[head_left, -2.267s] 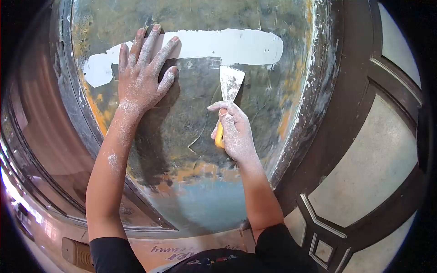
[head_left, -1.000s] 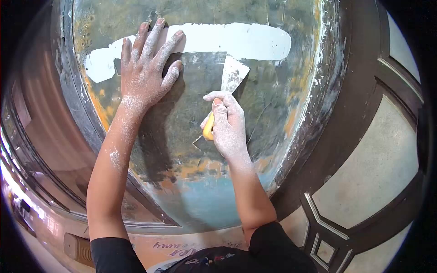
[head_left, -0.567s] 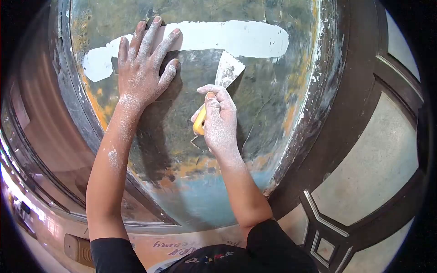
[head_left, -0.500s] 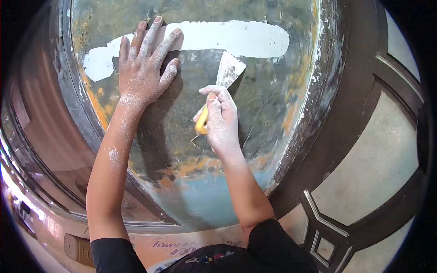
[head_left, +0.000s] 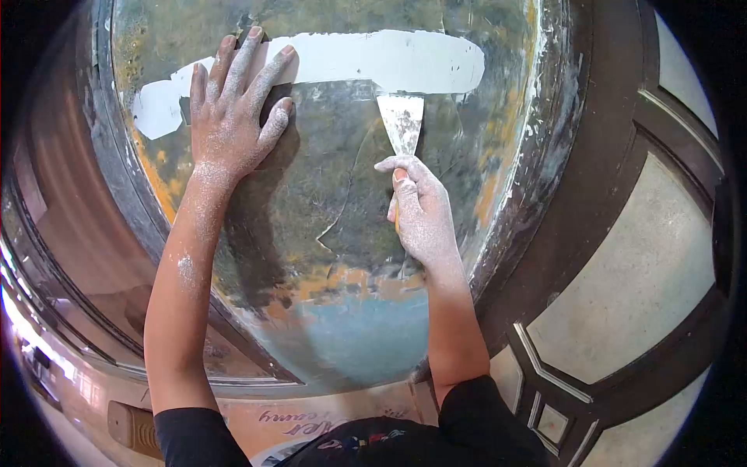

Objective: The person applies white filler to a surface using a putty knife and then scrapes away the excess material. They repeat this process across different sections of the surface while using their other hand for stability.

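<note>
A weathered green, orange and blue panel (head_left: 311, 187) fills the middle of the view. Across its upper part runs a smooth white strip (head_left: 350, 62). My left hand (head_left: 233, 109), dusted white, lies flat with spread fingers over the left part of the strip. Closed round the handle of a putty knife (head_left: 402, 121) is my right hand (head_left: 422, 206), also white with dust. The knife's speckled blade points up, its wide edge just below the strip's lower border. Most of the handle is hidden in the fingers.
A dark frame (head_left: 545, 194) with chipped white edges borders the panel on the right. Beyond it are pale inset panels (head_left: 630, 280) in dark trim. Reddish-brown glossy surfaces (head_left: 93, 218) lie at the left. A brown ridged object (head_left: 136, 428) is at lower left.
My right hand has moved right and slightly down with the putty knife, whose blade has turned from slanting to nearly upright. My left hand stays flat on the panel; the whole view has shifted slightly.
</note>
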`<state>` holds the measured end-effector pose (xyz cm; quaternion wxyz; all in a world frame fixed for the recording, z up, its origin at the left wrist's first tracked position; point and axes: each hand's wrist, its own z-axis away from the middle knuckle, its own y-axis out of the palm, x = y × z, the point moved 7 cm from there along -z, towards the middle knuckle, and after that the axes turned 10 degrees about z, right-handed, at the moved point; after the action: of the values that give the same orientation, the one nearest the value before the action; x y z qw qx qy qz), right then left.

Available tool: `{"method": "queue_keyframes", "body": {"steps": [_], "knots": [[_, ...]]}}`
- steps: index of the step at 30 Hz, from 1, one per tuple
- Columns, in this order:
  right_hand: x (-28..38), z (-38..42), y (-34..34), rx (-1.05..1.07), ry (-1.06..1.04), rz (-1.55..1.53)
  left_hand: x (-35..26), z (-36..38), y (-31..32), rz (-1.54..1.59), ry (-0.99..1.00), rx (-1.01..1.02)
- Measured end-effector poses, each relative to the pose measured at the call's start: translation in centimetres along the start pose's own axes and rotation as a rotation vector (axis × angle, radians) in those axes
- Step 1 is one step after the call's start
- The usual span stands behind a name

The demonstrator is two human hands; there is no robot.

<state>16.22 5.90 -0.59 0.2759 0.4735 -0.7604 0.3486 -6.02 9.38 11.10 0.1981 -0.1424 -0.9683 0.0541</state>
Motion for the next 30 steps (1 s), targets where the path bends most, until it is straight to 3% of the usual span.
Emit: {"method": "queue_keyframes", "body": {"steps": [10,14,16,19,20,24,30], "knots": [[-0.2,-0.7,-1.0,0.014,-0.081,0.051,0.3,0.0,0.0,0.029,-0.006,-0.014],[-0.1,-0.4,-1.2,0.105,-0.003,0.101,0.1,0.0,-0.1,0.024,-0.014,-0.003],[-0.2,-0.1,-1.2,0.065,-0.216,0.04,0.2,0.0,-0.1,0.029,-0.016,-0.001],[0.0,-0.4,-1.2,-0.046,-0.261,0.125,0.0,-0.2,-0.2,0.008,-0.004,0.012],[-0.6,-0.6,-1.5,0.051,-0.11,0.17,-0.1,-0.2,-0.2,0.007,-0.002,0.007],[0.1,-2.3,-1.5,-0.081,-0.161,0.503,0.1,0.0,-0.1,0.014,-0.024,0.017],[0.6,-3.0,-1.7,-0.185,-0.155,0.5,0.2,-0.1,-0.1,0.029,-0.031,0.023]]}}
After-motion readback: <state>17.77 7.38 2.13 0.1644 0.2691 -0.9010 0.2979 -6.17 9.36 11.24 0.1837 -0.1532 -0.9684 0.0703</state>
